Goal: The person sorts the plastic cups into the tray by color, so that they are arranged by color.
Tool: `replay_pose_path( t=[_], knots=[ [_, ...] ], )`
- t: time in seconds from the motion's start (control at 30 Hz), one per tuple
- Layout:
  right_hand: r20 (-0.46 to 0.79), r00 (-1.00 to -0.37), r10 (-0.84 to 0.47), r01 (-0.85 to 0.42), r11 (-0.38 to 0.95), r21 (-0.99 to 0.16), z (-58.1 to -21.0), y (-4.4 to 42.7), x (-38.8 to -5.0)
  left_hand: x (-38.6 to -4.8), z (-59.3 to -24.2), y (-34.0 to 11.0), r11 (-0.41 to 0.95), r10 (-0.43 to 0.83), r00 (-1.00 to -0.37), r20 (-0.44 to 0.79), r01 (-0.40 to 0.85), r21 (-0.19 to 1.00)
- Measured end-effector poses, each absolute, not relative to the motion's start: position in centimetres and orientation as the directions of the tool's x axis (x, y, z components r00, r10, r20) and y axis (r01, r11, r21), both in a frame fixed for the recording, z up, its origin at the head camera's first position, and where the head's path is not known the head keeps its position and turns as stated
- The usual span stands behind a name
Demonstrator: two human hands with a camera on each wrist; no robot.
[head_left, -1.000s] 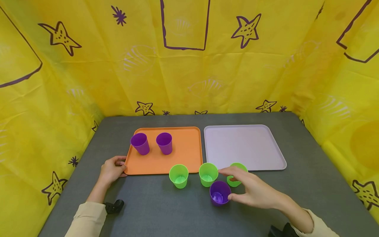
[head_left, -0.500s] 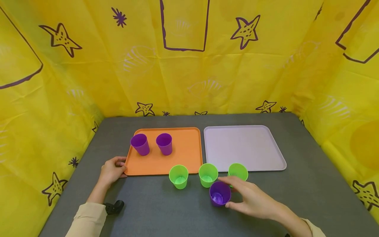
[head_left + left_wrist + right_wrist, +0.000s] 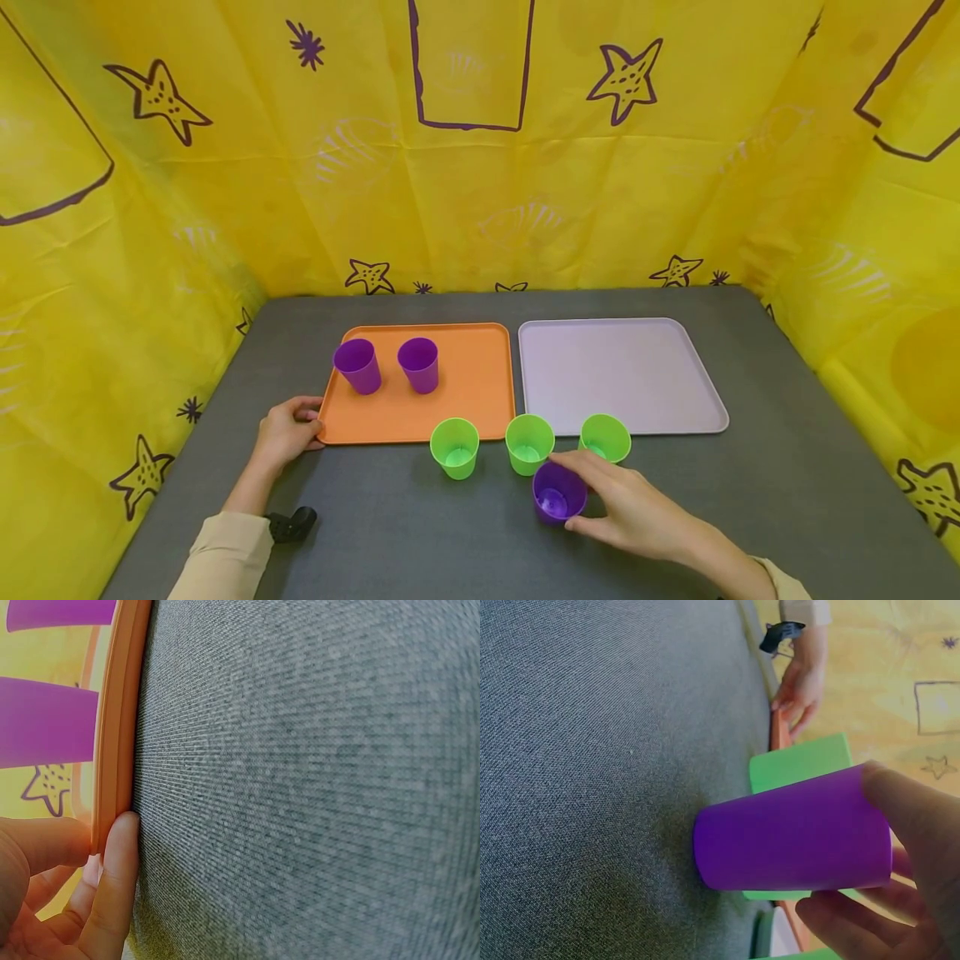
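My left hand (image 3: 283, 433) pinches the near left corner of the orange tray (image 3: 465, 379); the left wrist view has the thumb on one side of its rim and a finger on the other. Two purple cups (image 3: 357, 367) (image 3: 418, 367) stand upright on that tray. Around a third purple cup (image 3: 795, 832), upright on the table, my right hand (image 3: 637, 512) has its thumb at the near side of the rim and its fingers at the far side. Behind this cup are three green cups (image 3: 454, 450) (image 3: 529, 446) (image 3: 604, 437), one partly covered by my right hand.
To the right of the orange tray lies a pale lilac tray (image 3: 615, 375) with nothing on it. Both trays sit on a dark grey table (image 3: 420, 550). Yellow cloth (image 3: 465, 183) with starfish drawings hangs behind and on both sides.
My right hand has moved slightly left and nearer to me, its fingers closing in around the front purple cup. The left hand stays at the orange tray; the cups have not moved.
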State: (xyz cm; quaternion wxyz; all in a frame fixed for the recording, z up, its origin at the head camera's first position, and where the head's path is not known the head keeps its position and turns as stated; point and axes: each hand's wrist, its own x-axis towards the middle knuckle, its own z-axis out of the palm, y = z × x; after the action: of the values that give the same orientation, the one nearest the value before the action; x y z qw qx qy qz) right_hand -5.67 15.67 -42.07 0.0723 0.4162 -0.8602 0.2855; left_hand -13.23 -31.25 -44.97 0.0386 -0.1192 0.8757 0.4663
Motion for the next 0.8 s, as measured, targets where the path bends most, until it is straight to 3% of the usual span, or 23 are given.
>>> replay_pose_path(
  t=[0.47,0.8],
  knots=[
    [0.343,-0.626,-0.7,-0.762,0.456,-0.46,-40.8,16.1,-5.7,-13.2,-44.9,-31.2,0.539,-0.166,-0.969,-0.185,-0.246,0.806],
    [0.327,-0.562,-0.76,-0.784,0.363,-0.504,-38.2,16.2,-6.0,-13.2,-44.9,-31.2,0.534,-0.168,-0.97,-0.176,-0.24,0.811]
  ],
)
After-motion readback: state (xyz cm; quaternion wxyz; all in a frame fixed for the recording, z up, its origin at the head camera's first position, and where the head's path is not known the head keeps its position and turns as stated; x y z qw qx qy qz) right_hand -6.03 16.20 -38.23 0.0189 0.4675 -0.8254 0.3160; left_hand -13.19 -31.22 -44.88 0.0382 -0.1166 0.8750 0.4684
